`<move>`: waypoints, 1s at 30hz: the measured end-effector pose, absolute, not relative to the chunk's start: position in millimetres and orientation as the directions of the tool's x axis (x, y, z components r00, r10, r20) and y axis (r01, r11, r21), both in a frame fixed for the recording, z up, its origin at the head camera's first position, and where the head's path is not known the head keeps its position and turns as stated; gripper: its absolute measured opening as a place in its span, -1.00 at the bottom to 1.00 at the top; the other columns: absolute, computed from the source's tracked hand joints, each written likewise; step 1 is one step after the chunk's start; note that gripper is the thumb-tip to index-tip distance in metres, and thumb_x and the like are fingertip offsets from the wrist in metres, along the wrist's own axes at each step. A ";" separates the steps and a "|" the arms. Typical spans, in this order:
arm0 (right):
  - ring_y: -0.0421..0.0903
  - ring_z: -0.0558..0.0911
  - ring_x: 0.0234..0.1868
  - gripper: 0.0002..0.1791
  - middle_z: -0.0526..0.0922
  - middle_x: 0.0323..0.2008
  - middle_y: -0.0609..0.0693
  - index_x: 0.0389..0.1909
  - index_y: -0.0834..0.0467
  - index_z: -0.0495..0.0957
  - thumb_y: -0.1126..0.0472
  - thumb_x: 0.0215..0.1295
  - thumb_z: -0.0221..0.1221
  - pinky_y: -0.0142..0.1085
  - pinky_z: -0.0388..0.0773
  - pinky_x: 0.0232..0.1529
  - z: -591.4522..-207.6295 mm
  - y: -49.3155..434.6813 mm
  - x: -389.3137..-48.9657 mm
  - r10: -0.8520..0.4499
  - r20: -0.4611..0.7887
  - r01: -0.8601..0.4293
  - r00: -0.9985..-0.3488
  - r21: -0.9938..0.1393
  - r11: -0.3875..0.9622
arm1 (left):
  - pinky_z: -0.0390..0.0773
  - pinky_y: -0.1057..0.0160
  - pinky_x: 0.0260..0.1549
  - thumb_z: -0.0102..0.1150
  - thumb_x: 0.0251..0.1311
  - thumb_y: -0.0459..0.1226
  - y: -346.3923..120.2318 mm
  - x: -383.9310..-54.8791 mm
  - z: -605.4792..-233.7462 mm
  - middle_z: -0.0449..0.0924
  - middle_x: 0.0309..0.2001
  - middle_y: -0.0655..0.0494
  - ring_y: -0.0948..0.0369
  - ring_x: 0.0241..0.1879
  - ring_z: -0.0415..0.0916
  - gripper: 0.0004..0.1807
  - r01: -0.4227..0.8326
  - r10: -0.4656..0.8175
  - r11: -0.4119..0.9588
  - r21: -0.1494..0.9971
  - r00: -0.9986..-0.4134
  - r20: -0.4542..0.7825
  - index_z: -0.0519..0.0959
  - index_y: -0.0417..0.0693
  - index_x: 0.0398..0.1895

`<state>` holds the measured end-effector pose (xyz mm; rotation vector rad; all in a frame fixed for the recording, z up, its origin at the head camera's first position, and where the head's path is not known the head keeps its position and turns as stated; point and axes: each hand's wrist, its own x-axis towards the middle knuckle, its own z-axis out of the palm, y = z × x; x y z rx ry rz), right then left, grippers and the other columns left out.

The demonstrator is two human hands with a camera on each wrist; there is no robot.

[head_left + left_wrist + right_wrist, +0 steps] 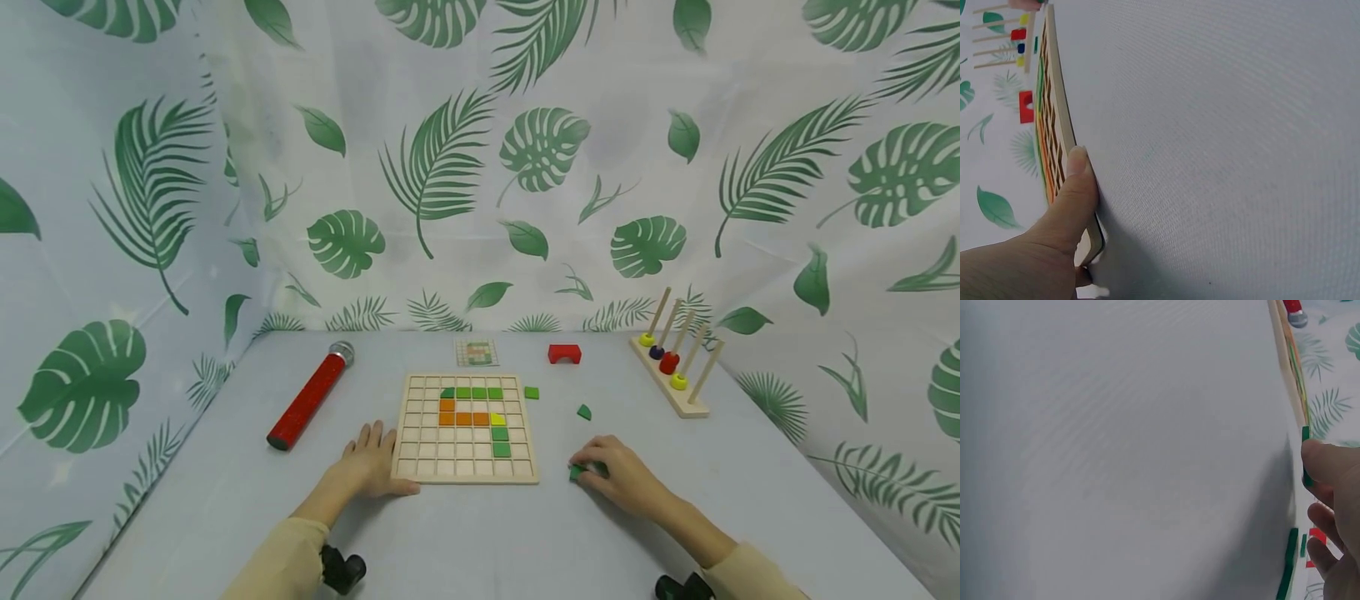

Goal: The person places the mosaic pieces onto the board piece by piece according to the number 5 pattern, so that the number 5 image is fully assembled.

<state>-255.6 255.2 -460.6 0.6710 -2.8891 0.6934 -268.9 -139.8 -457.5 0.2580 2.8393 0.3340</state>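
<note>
Microphone (pixel 306 404) lies far left of the right hand (pixel 622 477) and its grip, and farther off; long axis slants. Left hand (pixel 367 465) at the near left corner of the board (pixel 467 463): fingers spread along its side, thumb against the near edge. Board sits left of the right grip, apart, its right side closest; green squares (pixel 501 450) on it are left and slightly beyond. Right hand, the nearer, pinches a green tile (pixel 574 472) between thumb and fingers; roughly level, edge-on in wrist view, long axis cannot be told; table contact unclear. Second green piece (pixel 1287 562) just right of the grip. Ring stand (pixel 675 375) farther right, beyond.
</note>
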 end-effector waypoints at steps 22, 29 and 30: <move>-0.21 0.44 -0.08 -0.78 0.56 -0.26 -0.22 -0.21 0.07 0.65 0.27 0.08 0.35 -0.18 0.51 -0.05 -458.2 186.6 -273.6 -0.490 0.275 -0.561 -0.827 -0.437 0.703 | -0.02 -0.22 0.26 0.29 -0.04 0.20 -139.1 -261.4 -442.6 -0.09 0.40 -0.41 -0.27 0.38 -0.17 0.11 0.126 0.194 0.955 0.267 -0.949 -0.247 0.09 -0.37 0.38; -0.23 0.41 -0.13 -0.83 0.53 -0.26 -0.23 -0.25 0.03 0.67 0.25 0.11 0.31 -0.30 0.48 -0.12 -459.9 165.8 -276.3 -0.568 0.241 -0.614 -0.787 -0.394 0.684 | -0.05 -0.19 0.28 0.28 -0.02 0.19 -136.9 -260.7 -439.3 -0.10 0.41 -0.37 -0.24 0.39 -0.19 0.09 0.109 0.180 0.959 0.262 -0.947 -0.265 0.09 -0.33 0.40; -0.23 0.40 -0.14 -0.84 0.53 -0.27 -0.23 -0.25 0.03 0.68 0.25 0.11 0.31 -0.30 0.48 -0.14 -460.2 164.1 -276.2 -0.576 0.242 -0.621 -0.781 -0.395 0.677 | -0.05 -0.19 0.29 0.29 -0.02 0.19 -136.9 -260.7 -439.1 -0.10 0.41 -0.36 -0.24 0.40 -0.19 0.09 0.106 0.178 0.959 0.262 -0.947 -0.267 0.09 -0.33 0.40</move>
